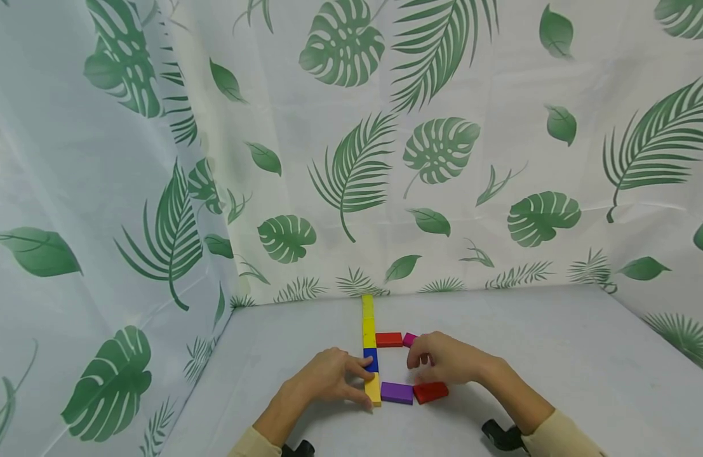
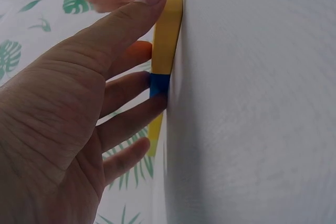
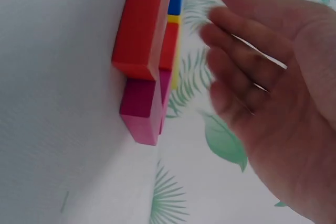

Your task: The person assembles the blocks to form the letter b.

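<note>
A column of flat blocks runs away from the person: an orange-yellow block [image 1: 373,395] nearest, then a blue block [image 1: 371,360], then yellow blocks [image 1: 369,332]. My left hand [image 1: 331,379] touches the column from the left, thumb at the orange-yellow block's near end, other fingers extended along the side. My right hand [image 1: 451,358] hovers over the blocks on the right, fingers loosely bent, holding nothing. Below it lies a red block [image 1: 431,393] beside a purple block [image 1: 397,393]. In the right wrist view, a magenta block [image 3: 142,116] stands beyond the red one.
Another red block [image 1: 389,339] extends right from the column, with a magenta block [image 1: 409,339] beside it, partly covered by the right hand. The white table [image 1: 294,330] meets leaf-patterned curtains [image 1: 488,158] behind and at the left.
</note>
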`<control>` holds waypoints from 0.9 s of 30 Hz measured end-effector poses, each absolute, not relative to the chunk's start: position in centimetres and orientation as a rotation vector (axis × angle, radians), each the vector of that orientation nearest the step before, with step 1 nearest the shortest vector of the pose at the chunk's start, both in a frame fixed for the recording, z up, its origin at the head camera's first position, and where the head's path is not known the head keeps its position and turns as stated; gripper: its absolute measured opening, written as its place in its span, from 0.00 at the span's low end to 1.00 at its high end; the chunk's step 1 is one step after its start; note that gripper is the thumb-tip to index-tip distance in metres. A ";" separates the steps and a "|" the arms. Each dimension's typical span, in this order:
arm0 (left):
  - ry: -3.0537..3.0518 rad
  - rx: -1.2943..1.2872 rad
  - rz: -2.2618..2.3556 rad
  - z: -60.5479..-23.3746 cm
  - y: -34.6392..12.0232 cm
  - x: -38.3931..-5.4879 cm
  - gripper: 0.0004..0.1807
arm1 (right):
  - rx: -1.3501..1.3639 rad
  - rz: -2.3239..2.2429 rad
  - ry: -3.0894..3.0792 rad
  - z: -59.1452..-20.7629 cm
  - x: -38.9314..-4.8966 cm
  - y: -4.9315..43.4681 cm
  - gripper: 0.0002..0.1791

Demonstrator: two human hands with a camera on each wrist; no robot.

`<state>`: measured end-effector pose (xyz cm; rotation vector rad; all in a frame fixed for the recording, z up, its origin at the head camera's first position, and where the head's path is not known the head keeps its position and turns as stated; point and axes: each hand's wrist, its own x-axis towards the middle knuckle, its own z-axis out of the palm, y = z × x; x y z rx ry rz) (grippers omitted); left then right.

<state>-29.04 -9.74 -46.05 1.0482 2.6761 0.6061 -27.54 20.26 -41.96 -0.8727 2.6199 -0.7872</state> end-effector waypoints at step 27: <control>2.681 1.124 0.577 -45.9 -9.8 -29.0 0.27 | -0.943 -0.889 2.778 -41.5 -28.2 21.2 0.08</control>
